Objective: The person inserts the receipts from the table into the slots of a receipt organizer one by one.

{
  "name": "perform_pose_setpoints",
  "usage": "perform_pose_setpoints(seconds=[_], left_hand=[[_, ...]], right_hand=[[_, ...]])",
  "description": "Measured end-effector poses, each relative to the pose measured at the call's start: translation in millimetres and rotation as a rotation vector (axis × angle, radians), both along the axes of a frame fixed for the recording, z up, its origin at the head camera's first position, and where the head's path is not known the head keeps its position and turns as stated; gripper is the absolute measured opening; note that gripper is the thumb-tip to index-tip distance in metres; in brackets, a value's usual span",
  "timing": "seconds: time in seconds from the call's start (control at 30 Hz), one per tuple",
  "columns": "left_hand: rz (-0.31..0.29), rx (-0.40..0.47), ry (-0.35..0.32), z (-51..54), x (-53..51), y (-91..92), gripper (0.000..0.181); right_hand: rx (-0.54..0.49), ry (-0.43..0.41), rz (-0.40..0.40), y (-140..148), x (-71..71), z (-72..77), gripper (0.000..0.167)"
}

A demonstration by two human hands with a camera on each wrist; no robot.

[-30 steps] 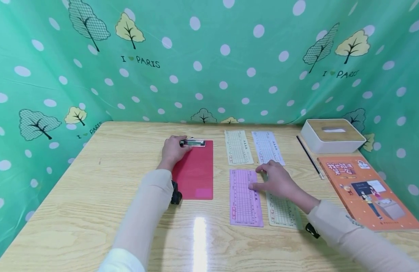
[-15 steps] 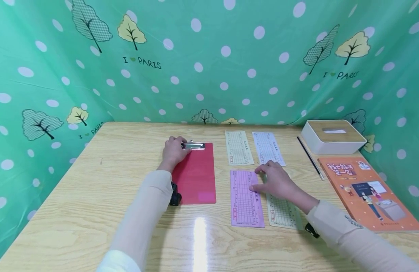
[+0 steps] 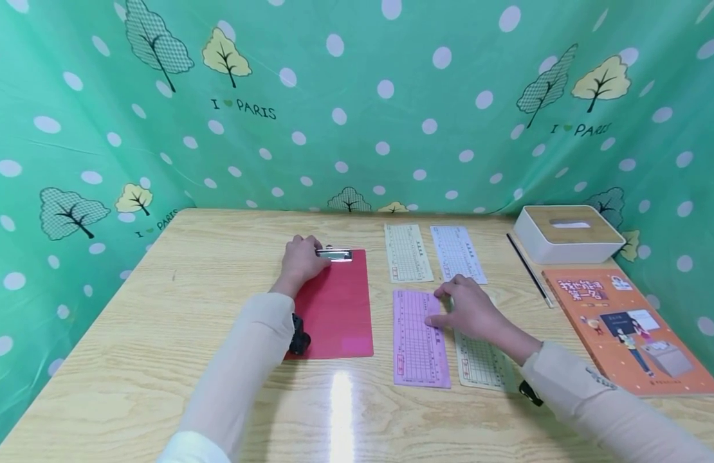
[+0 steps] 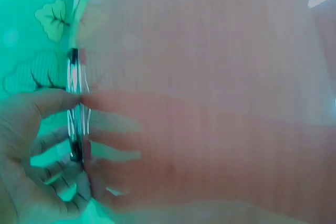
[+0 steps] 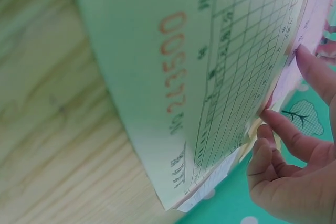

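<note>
Left hand (image 3: 302,262) pinches the clipboard (image 3: 339,308); spread right hand (image 3: 467,308) touches the pink slip (image 3: 415,350), three slips (image 3: 407,254) near it, none clipped.

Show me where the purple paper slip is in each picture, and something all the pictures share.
Head: the purple slip lies right of and below centre, with the right hand at its right edge.
Left wrist: not visible.
Right wrist: near the upper right edge.
Shared landmark: the green curtain.

Has drawn the red clipboard (image 3: 338,308) toward 6 o'clock with the left hand (image 3: 301,262) at its metal clip (image 3: 336,255) over the last second; has brought its near right corner toward 5 o'clock, closer to the purple form (image 3: 419,341).
</note>
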State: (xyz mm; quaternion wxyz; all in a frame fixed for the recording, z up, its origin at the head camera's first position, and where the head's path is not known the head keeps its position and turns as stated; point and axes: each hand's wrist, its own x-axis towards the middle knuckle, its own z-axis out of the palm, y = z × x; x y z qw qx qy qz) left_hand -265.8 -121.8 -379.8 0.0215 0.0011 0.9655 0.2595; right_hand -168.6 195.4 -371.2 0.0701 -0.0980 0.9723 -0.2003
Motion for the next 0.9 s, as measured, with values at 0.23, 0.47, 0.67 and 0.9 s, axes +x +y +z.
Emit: perform_pose_setpoints(seconds=[0.23,0.47,0.67,0.9], left_hand=[[0.057,0.010,-0.039,5.0,4.2,8.1,0.035],[0.007,-0.024,0.005,3.0,3.5,5.4,0.038],[-0.043,-0.097,0.057,2.7,1.3,5.0,0.033],[-0.049,-0.081,0.068,1.0,-0.2,4.1,0.032]], right_hand=[[0.001,0.009,0.020,-2.9,1.1,1.0,0.058],[0.007,-0.010,0.027,-4.2,1.5,2.3,0.060],[-0.031,-0.030,0.012,-4.4,0.4,1.8,0.062],[-0.044,-0.052,0.006,-3.6,-0.1,-0.5,0.059]])
